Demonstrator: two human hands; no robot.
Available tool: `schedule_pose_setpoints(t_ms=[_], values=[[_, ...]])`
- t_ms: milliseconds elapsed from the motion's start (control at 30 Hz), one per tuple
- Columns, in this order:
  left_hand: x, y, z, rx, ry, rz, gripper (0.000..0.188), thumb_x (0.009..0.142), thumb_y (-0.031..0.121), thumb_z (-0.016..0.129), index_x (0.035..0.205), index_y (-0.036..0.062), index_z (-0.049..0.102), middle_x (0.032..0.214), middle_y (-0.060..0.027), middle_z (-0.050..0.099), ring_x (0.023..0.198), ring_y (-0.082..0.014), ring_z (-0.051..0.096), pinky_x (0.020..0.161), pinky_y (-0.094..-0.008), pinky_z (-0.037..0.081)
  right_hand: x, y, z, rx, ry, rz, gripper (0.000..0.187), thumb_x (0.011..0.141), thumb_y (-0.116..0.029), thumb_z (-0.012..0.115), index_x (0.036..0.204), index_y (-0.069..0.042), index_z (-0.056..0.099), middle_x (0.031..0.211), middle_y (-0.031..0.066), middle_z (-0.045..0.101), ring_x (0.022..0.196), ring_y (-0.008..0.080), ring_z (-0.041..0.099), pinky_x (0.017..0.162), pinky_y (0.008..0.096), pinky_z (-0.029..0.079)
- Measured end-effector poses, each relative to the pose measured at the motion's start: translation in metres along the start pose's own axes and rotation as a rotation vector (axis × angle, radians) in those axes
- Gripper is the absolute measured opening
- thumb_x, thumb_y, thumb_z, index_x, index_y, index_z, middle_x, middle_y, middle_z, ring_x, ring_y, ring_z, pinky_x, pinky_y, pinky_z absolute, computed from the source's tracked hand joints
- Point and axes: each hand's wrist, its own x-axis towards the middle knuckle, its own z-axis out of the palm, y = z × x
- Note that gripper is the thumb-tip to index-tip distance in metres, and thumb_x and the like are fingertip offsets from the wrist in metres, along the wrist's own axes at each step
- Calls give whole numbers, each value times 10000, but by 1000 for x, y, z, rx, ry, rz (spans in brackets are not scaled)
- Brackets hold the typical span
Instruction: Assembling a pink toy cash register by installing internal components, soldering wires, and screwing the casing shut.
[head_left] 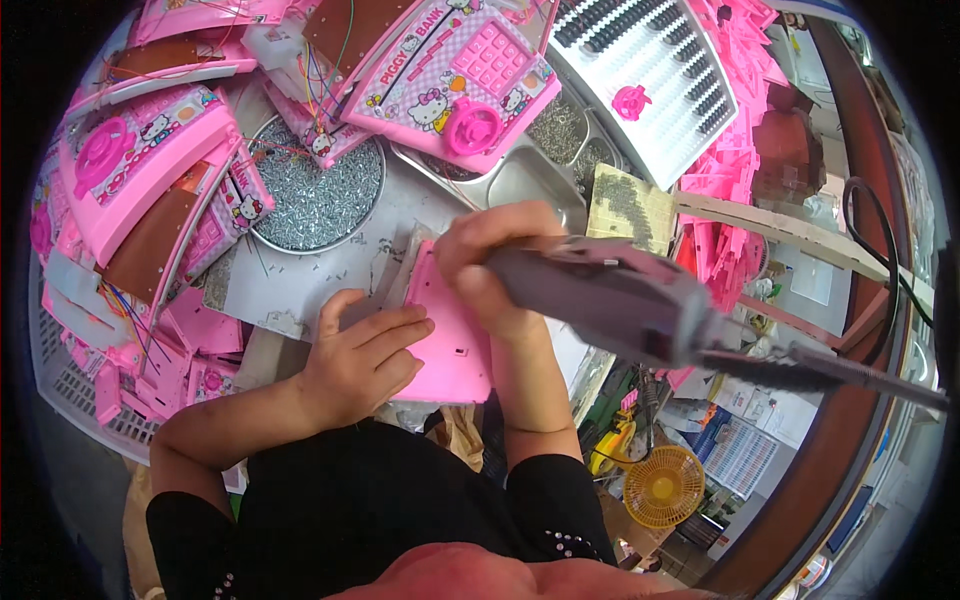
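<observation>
My right hand [497,258] is wrapped around a grey electric screwdriver [600,300], its body blurred and a dark cable trailing off to the right. The tool is held over a flat pink plastic panel [445,345], which lies in front of me with small holes in its surface. Whether the tool's tip touches the panel is hidden behind my right hand. On the panel's left side rests my left hand [365,358], fingers stretched out and their tips on the plastic. Just beyond my hands, a round metal bowl [318,200] holds many small silver screws.
Pink toy money-box parts [150,175] with dials and loose wires pile up at the left. Another toy front [455,85] leans over a metal compartment tray [530,180]. A white rack of black pieces [650,75] stands far right. A yellow basket [663,487] sits lower right.
</observation>
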Motion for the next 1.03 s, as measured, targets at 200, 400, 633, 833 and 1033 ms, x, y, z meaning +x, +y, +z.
schedule_pose_setpoints(t_ms=[200, 400, 633, 833, 1033], values=[[0, 4, -2, 22, 15, -16, 125, 848, 165, 716, 781, 135, 616, 1189, -37, 726, 1165, -168, 667, 1070, -538, 293, -15, -18, 11, 139, 74, -49, 255, 939, -154, 703, 1024, -49, 487, 583, 22, 495, 465, 137, 456, 479, 331, 421], [-7, -1, -4, 14, 37, -14, 116, 848, 174, 725, 796, 124, 634, 1185, -34, 722, 1182, -188, 658, 1059, -536, 306, -18, -1, 18, -92, -20, -29, 217, 920, -74, 695, 946, -45, 482, 617, 68, 523, 499, 149, 490, 484, 318, 430], [-6, -4, 0, 109, -52, 25, 111, 849, 150, 738, 848, 91, 644, 1194, -68, 707, 1177, -230, 644, 1062, -544, 315, -19, 20, -8, -481, -250, -149, 207, 815, -56, 742, 953, -60, 589, 799, 59, 577, 672, 181, 545, 605, 313, 452], [5, -3, 0, 109, -52, 7, 94, 884, 54, 697, 908, 80, 611, 1218, -93, 719, 1230, -230, 647, 1113, -459, 281, 4, -28, 10, -41, 222, -34, 259, 764, -72, 819, 974, -43, 671, 734, 5, 651, 658, 72, 595, 697, 284, 504], [-16, -22, -10, -426, -37, -192, 89, 992, 93, 630, 1073, 60, 610, 1399, -152, 623, 1320, -362, 564, 1232, -431, 146, -42, -70, 29, 225, 394, -65, 289, 746, -92, 845, 969, -21, 676, 693, 62, 667, 611, 113, 643, 617, 292, 530]])
